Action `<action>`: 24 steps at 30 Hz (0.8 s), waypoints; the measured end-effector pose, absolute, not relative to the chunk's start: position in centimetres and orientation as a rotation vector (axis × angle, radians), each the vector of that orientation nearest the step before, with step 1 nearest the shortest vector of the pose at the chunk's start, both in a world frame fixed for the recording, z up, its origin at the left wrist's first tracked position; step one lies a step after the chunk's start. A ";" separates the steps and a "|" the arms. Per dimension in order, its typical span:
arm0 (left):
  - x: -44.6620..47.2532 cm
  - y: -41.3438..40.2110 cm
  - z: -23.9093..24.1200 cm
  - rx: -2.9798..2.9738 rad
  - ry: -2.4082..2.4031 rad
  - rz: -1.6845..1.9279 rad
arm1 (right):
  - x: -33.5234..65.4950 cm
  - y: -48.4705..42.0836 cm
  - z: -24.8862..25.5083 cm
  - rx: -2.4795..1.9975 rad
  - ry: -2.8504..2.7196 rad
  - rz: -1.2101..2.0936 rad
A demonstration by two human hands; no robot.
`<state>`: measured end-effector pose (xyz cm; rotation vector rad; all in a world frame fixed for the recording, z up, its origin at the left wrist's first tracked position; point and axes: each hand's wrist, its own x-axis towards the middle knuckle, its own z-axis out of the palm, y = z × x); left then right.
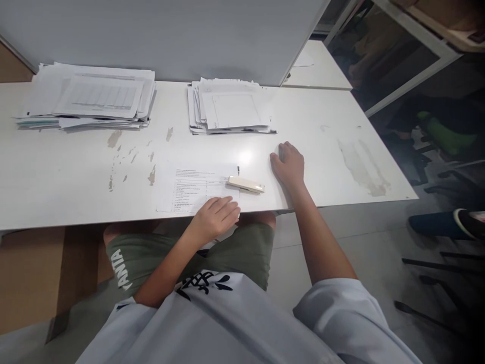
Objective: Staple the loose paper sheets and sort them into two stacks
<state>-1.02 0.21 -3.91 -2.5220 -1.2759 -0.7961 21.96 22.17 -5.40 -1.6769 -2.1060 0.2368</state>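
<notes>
Cream stapler (246, 184): on printed sheet (189, 193), right edge. Left hand (215, 217): unclenched, at sheet's near edge. Right hand (290, 164): curled on worktop (318, 151), grip unclear. Behind: left paper stack (94, 96), right paper stack (233, 108), grey partition (170, 40).

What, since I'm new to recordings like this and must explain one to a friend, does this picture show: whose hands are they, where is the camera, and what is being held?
There is no machine here, just one person's two bare hands. The single picture comes from a camera worn on the head, looking forward and down.

The left hand, fingers stretched out, is at the near edge of the long white table. The right hand rests on the tabletop, fingers curled. No object shows in either, though the palms are hidden.

Between them lies a slim cream stapler, seemingly plastic, overlapping the right edge of a white printed paper sheet. Farther back, two uneven stacks of white paper lie before a flat grey panel.
</notes>
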 end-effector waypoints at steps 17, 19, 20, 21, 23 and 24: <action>-1.0 0.3 -4.1 -2.576 -1.143 -0.728 | 21.9 22.1 -5.5 -1.672 -2.106 0.199; -0.9 0.3 -4.2 -2.579 -1.142 -0.734 | 21.9 22.1 -5.5 -1.674 -2.095 0.209; -0.9 0.3 -4.2 -2.583 -1.147 -0.732 | 21.9 22.1 -5.5 -1.675 -2.094 0.215; -0.9 0.3 -4.2 -2.588 -1.154 -0.732 | 21.9 22.1 -5.5 -1.675 -2.095 0.219; -0.7 0.4 -4.2 -2.600 -1.161 -0.739 | 21.9 22.1 -5.5 -1.670 -2.103 0.220; -0.7 0.4 -4.2 -2.604 -1.156 -0.745 | 21.9 22.1 -5.5 -1.668 -2.109 0.217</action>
